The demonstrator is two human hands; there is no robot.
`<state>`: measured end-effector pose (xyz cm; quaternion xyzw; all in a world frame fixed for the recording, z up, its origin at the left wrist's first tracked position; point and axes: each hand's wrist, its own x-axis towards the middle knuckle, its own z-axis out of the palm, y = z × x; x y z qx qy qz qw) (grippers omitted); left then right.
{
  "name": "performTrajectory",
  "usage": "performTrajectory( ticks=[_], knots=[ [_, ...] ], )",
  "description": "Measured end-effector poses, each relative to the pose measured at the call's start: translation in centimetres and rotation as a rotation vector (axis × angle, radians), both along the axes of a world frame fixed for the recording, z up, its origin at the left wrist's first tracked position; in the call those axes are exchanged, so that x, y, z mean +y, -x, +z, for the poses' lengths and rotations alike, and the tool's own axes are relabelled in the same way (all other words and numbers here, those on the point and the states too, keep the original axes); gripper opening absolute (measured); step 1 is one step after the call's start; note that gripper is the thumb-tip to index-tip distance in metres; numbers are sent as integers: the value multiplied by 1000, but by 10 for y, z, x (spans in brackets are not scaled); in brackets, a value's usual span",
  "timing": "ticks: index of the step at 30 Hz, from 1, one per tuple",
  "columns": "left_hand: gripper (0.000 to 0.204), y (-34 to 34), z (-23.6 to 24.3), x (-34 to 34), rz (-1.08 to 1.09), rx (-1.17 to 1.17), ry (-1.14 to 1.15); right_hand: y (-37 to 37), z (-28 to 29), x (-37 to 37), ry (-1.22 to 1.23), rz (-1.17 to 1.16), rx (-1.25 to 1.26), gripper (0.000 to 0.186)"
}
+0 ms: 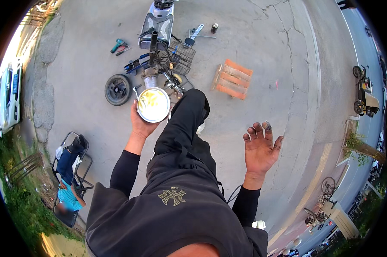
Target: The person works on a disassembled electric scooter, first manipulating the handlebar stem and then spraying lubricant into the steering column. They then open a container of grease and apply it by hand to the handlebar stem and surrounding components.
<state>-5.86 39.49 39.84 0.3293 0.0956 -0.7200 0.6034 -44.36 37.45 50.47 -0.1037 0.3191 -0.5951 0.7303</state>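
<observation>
My left hand is wrapped round the side of a round white tub, tilted so its inside faces up to me. Yellowish grease is smeared across the tub's inside. Out to the right, my right hand is raised with the palm showing and the fingers apart. Its fingers are blackened, and a greyish blob sits on one fingertip. Beyond the tub stands a partly dismantled scooter, with a wire basket and loose metal parts around its front end. A black wheel lies flat to the tub's left.
A low wooden stool stands right of the scooter. On the concrete lie a teal power drill, pliers, a large wrench and a dark can. At left a person sits on a folding chair.
</observation>
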Motion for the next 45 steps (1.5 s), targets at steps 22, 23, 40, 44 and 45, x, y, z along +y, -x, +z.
performTrajectory(
  ticks=[22, 23, 40, 44, 45],
  knots=[
    [67, 20, -50, -232, 293, 179, 20, -100, -9, -371, -45, 572, 50, 69],
    [68, 18, -40, -239, 342, 186, 44, -107, -4, -383, -35, 620, 54, 70],
    [93, 63, -88, -190, 1399, 13, -124, -311, -92, -556, 217, 1681, 218, 77],
    [98, 114, -107, -209, 1521, 24, -195, -366, -152, -604, 81, 1774, 3, 78],
    [97, 127, -120, -224, 1548, 109, -264, -374, -168, -616, 57, 1780, -42, 78]
  ],
)
